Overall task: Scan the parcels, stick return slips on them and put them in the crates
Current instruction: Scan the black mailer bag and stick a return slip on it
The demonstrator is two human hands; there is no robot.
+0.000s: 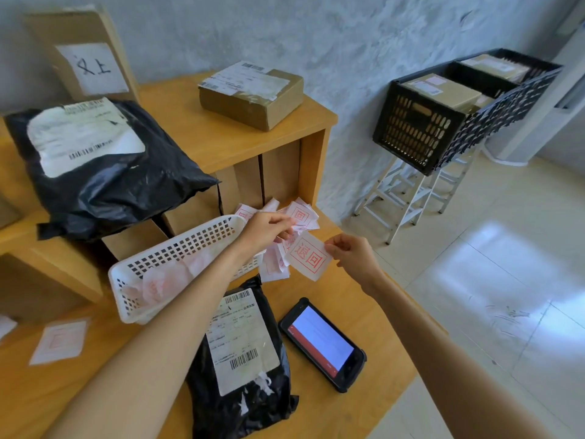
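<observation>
Mid-task: boxes already in black slatted plastic crate (421,134); right hand (351,253) pinching red-stamped white return slip (308,256), left hand (266,228) gripping slip bundle (302,215) — black polybag parcel (240,359) on wooden bench (373,315), unlabelled.

We see a white paper return slip (308,256) stamped with red boxed characters, a white plastic lattice basket (177,248), a glossy black plastic mailer bag (243,403) bearing a white barcoded label, a honey-brown wooden worktop (364,299), and black perforated plastic crates (421,128)
</observation>
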